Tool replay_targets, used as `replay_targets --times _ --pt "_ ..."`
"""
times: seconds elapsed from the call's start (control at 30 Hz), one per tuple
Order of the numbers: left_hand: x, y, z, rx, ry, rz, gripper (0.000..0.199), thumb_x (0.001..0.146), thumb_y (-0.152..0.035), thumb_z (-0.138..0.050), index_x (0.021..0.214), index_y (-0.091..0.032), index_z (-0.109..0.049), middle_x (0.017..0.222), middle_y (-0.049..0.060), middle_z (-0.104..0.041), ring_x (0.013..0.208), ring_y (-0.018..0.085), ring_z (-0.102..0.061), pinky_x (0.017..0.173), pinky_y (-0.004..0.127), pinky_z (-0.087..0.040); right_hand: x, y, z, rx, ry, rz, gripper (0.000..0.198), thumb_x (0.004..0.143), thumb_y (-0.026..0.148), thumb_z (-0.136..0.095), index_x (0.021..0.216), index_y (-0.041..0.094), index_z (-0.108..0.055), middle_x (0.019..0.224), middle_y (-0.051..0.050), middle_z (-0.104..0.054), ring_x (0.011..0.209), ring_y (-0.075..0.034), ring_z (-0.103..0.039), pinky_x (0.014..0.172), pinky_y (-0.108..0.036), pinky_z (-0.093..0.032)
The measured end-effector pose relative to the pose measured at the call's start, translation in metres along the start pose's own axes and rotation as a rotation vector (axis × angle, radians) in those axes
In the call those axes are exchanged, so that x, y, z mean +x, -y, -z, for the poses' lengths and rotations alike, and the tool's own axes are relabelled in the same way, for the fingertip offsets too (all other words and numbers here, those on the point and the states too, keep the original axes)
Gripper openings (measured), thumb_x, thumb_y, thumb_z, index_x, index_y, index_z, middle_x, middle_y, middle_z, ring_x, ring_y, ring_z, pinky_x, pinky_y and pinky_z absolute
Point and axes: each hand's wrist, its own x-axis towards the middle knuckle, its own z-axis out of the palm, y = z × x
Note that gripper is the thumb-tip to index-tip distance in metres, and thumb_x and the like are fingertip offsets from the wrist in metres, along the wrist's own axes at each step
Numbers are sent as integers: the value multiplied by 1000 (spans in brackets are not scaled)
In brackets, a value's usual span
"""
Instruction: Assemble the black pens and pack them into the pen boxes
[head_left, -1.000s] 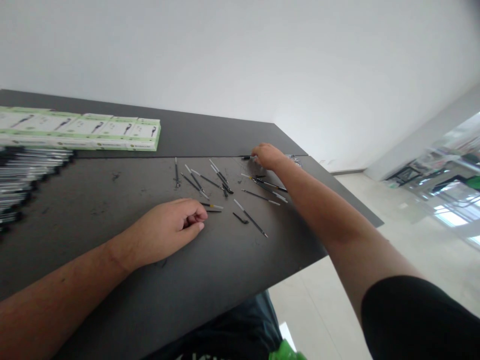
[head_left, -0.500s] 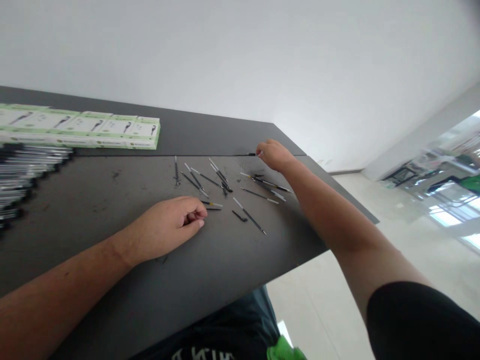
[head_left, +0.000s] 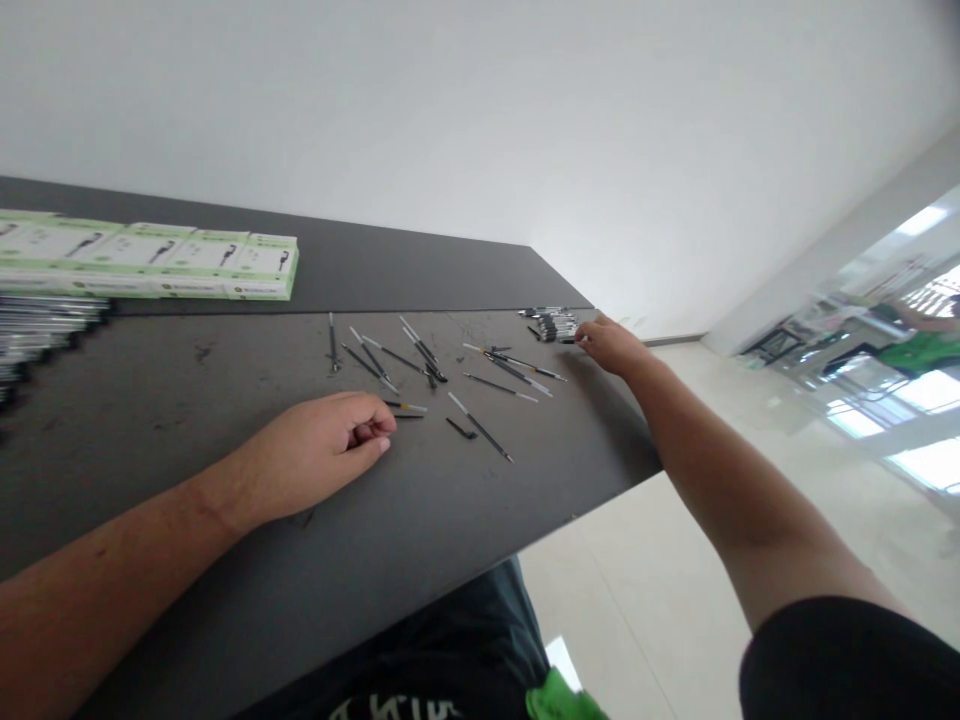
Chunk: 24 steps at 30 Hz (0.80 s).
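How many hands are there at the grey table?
2: the left hand beside the scattered pen refills, the right hand at the small pile of pen parts. No other hand shows there.

The one view looked forward and down from the person's head, above the near edge of the desk (head_left: 405,265), close enough to take in the left hand (head_left: 330,445) and right hand (head_left: 609,345). It framed the far right corner, the wall (head_left: 420,110) beyond, and floor (head_left: 622,590) past the right edge.
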Motion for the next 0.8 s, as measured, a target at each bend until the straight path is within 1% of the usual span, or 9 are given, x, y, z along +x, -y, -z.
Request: replay_targets --times 0.13,0.3,0.53,0.7,0.8 --pt "0 0 1 -4 -1 9 28 94 -49 -63 100 -26 -78 92 4 -83 80 25 -77 73 36 -60 5 -2 -14 2 23 2 29 106 26 -67 127 24 -86 131 -16 -75 118 -30 -75 108 -38 -57" --pt "-1 2 1 7 8 15 28 94 -50 -63 100 -27 -78 91 4 -83 80 25 -77 71 35 -58 18 1 -19 13 17 6 31 108 28 -64 132 22 -82 136 -17 -74 118 -29 -74 107 -38 -56" --pt "-2 3 0 15 19 26 30 95 -51 -62 101 -27 -78 91 5 -82 78 25 -76 72 36 -58 28 10 -20 20 -5 -15 29 107 25 -65 131 18 -80 136 -18 -75 119 -28 -73 108 -37 -55" --pt "-3 6 0 17 12 13 29 96 -50 -63 102 -27 -79 92 4 -82 78 25 -76 73 36 -58 20 16 -14 16 -29 -26 30 106 23 -66 131 16 -80 134 -19 -76 113 -29 -74 105 -39 -57" --pt "-3 5 0 16 11 13 29 95 -50 -63 103 -27 -79 94 5 -83 80 25 -76 73 35 -58 14 25 -5 12 -55 12 32 109 25 -62 134 17 -80 135 -19 -77 119 -31 -74 107 -40 -56"
